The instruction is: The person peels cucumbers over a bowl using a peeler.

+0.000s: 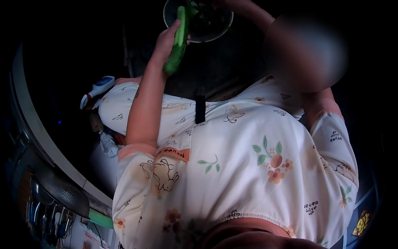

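Observation:
A long green cucumber (pixel 177 56) is in my left hand (pixel 165 41), whose fingers are wrapped round its middle. Pale, peeled strips run along its upper part, while the lower end has dark skin. The cucumber is tilted, with its top end over the left side of a round bowl (pixel 202 42). Dark green pieces, hard to make out, lie inside the bowl. My right hand (pixel 223 3) reaches the top edge of the view, above the bowl's right side. Shadow and the frame edge hide its fingers and anything they may hold.
A white and blue spray bottle (pixel 103 85) lies left of my lap, with a crumpled plastic bag (pixel 109 145) nearby. At lower left are a metal colander (pixel 64 195) and several utensils (pixel 49 222). Much of the surroundings is dark.

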`<move>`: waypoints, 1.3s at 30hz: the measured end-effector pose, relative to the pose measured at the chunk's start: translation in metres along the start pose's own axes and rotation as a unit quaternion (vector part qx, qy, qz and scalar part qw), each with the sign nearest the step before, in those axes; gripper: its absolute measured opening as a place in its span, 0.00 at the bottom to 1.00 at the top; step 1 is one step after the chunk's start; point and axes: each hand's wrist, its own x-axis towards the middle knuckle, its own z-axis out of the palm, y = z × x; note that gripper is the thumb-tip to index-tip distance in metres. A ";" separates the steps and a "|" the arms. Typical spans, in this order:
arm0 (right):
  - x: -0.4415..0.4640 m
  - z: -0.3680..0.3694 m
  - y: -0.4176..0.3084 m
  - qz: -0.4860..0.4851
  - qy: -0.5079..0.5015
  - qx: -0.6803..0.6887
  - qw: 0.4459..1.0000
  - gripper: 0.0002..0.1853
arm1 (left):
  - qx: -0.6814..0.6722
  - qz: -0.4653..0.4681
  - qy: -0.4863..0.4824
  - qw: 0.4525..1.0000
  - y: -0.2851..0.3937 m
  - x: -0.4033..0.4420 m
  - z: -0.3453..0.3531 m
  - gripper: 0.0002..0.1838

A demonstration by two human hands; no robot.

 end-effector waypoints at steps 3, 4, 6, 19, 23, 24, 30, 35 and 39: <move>-0.001 0.006 0.003 0.011 -0.025 0.068 0.997 0.09 | -0.025 -0.017 0.007 1.000 -0.002 0.001 -0.004 0.25; -0.002 0.007 0.002 0.001 -0.021 0.082 0.996 0.09 | -0.048 -0.026 0.020 0.998 -0.001 0.001 -0.003 0.25; -0.003 0.008 -0.002 -0.012 -0.021 0.095 0.995 0.09 | -0.073 -0.032 0.035 0.996 -0.001 0.005 -0.003 0.24; -0.066 0.034 -0.058 -0.009 -0.234 0.144 0.961 0.09 | -0.095 0.010 0.012 0.995 -0.004 0.002 -0.002 0.22; -0.065 0.043 -0.054 0.001 -0.266 0.136 0.954 0.10 | -0.134 0.020 0.004 0.991 0.007 -0.014 0.015 0.23; -0.061 0.040 -0.053 0.000 -0.267 0.137 0.954 0.11 | -0.134 0.019 0.003 0.991 0.006 -0.012 0.015 0.23; -0.022 0.004 -0.031 -0.014 -0.140 0.113 0.984 0.09 | -0.045 0.008 -0.090 0.995 0.000 -0.002 0.004 0.25; 0.016 -0.010 0.018 -0.018 -0.040 0.045 0.998 0.08 | 0.002 -0.011 -0.059 0.998 -0.001 -0.004 0.008 0.27; -0.001 0.006 -0.004 -0.044 -0.020 0.049 0.998 0.08 | -0.043 0.004 -0.053 0.998 -0.001 -0.005 0.005 0.26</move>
